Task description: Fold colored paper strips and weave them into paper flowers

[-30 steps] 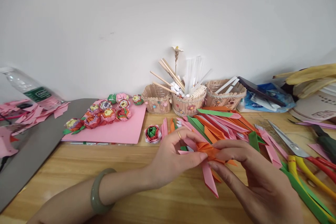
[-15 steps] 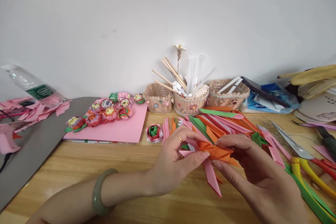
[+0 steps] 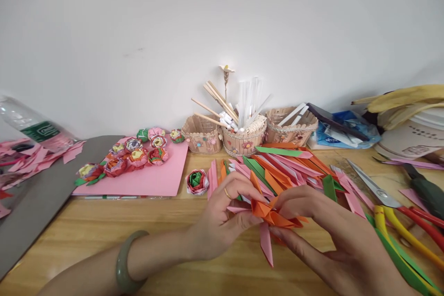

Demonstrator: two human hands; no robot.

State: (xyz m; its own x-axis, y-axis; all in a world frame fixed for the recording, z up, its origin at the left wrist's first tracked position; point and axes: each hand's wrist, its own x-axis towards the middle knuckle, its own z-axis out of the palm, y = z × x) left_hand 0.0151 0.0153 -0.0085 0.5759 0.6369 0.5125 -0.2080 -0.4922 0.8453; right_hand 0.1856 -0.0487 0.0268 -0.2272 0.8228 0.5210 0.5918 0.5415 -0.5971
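Between both hands is an orange folded paper piece (image 3: 272, 215), with pink strips sticking out on its left and below. My left hand (image 3: 222, 222), with a ring and a green bangle, pinches its left side between thumb and fingers. On its right side, the thumb and fingers of my right hand (image 3: 322, 231) grip the same piece. Behind the hands lies a pile of folded pink, green and orange strips (image 3: 287, 166). A finished-looking paper flower (image 3: 197, 181) with a green centre sits left of the pile.
Several paper flowers (image 3: 138, 157) rest on pink sheets (image 3: 166, 180). Decorated baskets (image 3: 244, 141) with sticks stand by the wall. Scissors (image 3: 383, 194) and yellow handles (image 3: 381, 222) lie at right, a bottle (image 3: 41, 129) at left, and a bucket (image 3: 412, 134) at the back right.
The view has turned slightly right, so the surroundings appear further left. The orange piece has tilted between my hands, and an orange point now stands up behind it.
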